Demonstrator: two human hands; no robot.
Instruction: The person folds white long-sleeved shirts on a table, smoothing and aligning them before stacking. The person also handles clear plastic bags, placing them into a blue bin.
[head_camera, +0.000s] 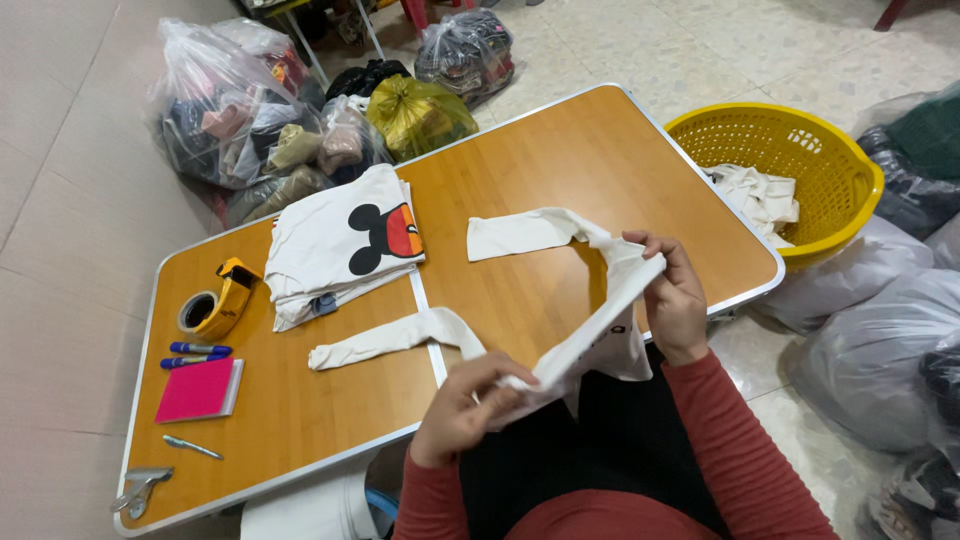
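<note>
Red sleeves frame the bottom of the view, and from them the person's two hands hold up a white long-sleeved garment (590, 340) over the near edge of the wooden folding table (560, 170). Closed on the lower hem is the left hand (462, 408), while the right hand (675, 295) pinches the upper edge, so the cloth is stretched between them. Both of the garment's sleeves trail flat onto the table, one towards the middle, one towards the left. Further back lies a stack of folded white shirts (340, 245) with a black-and-red cartoon print on top. At the left end sit a yellow tape dispenser (222, 298), two blue markers (195, 355), a pink notepad (198, 390) and a pen (190, 446). A yellow basket (800, 160) holding white cloth stands on the floor to the right.
</note>
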